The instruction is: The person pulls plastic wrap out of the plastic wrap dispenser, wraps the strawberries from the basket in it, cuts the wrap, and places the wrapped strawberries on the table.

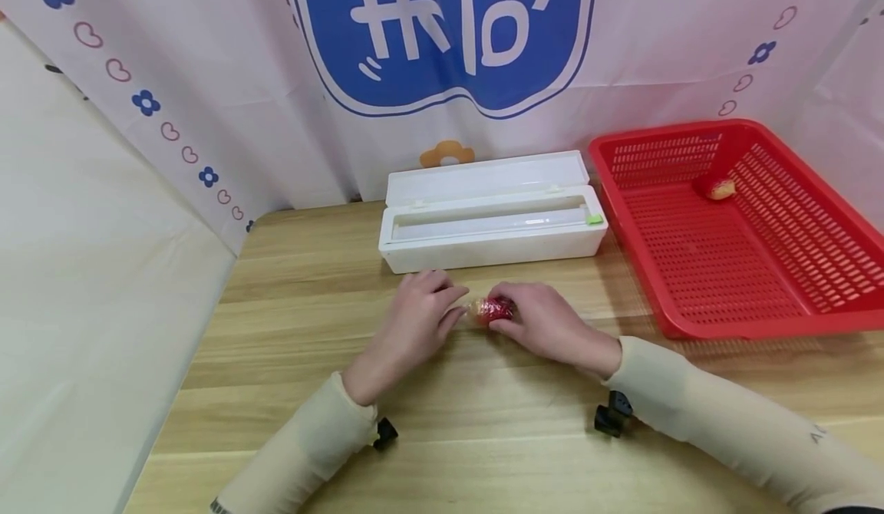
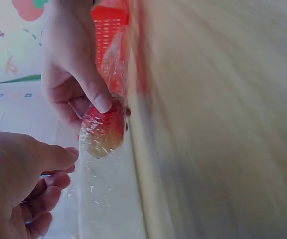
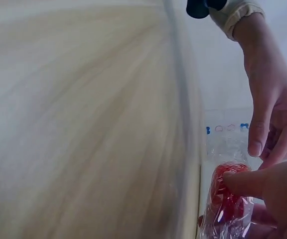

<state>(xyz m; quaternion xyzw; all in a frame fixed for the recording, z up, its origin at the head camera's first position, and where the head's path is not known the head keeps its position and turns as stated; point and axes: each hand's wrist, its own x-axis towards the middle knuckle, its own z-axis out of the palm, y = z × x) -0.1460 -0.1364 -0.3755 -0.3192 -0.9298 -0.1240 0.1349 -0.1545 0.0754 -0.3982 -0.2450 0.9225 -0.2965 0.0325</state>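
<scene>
My right hand (image 1: 542, 318) holds a red and yellow fruit-like piece (image 2: 103, 132) wrapped in clear plastic film, thumb on top and fingers beneath. Loose film (image 3: 228, 226) trails from the wrapped piece. Close to its yellow end is my left hand (image 1: 417, 314), fingers loosely bent and the thumb and forefinger tips slightly apart in the head view. The tips are beside the film's loose end, and whether they touch it is hard to tell. Behind both hands stands a white film box (image 1: 493, 249), its lid raised and a roll inside.
A red plastic basket (image 1: 663, 299) stands at the right, with another red and yellow piece (image 1: 721, 189) in its far corner. The wooden table (image 1: 442, 460) extends toward the front. A printed white cloth (image 1: 331, 153) hangs behind the box.
</scene>
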